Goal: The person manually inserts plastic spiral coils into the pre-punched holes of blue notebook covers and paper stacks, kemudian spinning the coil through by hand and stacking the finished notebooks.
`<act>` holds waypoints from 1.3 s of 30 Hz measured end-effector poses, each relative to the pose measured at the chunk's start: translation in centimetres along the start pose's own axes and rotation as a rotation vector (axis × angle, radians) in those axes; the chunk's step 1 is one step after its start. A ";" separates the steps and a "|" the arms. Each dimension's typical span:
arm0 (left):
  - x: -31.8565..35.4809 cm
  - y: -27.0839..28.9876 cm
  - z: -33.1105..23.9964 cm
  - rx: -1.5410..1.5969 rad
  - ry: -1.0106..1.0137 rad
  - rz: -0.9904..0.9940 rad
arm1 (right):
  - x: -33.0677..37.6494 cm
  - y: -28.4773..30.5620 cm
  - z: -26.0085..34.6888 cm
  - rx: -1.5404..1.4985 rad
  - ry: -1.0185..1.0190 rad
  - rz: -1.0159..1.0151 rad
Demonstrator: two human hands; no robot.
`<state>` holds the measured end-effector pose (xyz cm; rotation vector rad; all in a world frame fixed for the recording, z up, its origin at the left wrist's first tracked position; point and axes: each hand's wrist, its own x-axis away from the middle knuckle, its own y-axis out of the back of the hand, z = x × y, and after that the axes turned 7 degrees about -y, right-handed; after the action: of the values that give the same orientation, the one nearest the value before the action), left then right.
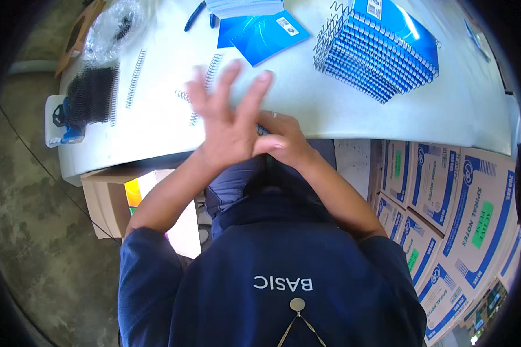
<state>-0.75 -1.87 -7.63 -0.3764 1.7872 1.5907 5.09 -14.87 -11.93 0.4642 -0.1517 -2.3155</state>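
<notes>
My left hand [223, 130] is raised over the table's near edge, its fingers spread and slightly blurred, with nothing in them. Just behind it, my right hand [286, 141] has its fingers curled and its thumb pointing left. A small dark-blue bit shows by its fingers, but the left hand hides most of it. Loose black spiral coils [212, 70] lie beyond the left hand, and another long coil [136, 78] rests farther left. Blue-covered notebooks [278, 39] lie flat at the back centre. A stack of spiral-bound blue notebooks [382, 58] stands to the right.
A dense bundle of black coils [92, 95] sits at the table's left edge, below a clear plastic bag [113, 32]. A dark-blue handled tool [194, 17] lies at the back. An open cardboard box [104, 199] stands below left. Stacked cartons [469, 214] fill the right side.
</notes>
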 end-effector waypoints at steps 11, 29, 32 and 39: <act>-3.4 2.9 1.1 0.329 -0.002 0.276 | -1.4 0.2 -0.1 -0.130 -0.303 -0.115; -5.5 4.2 0.5 0.305 0.053 0.429 | -1.3 0.5 0.3 -0.091 -0.165 -0.107; -7.0 5.2 0.2 0.279 0.165 0.490 | -0.7 1.3 1.8 -0.184 -0.332 0.025; -13.6 6.6 -1.8 0.395 0.380 -0.378 | -1.6 9.0 9.6 -0.525 0.128 -0.621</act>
<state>4.14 -5.36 6.37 -0.8099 2.1029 0.9205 8.54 -20.38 -0.34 0.4210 0.7437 -2.7657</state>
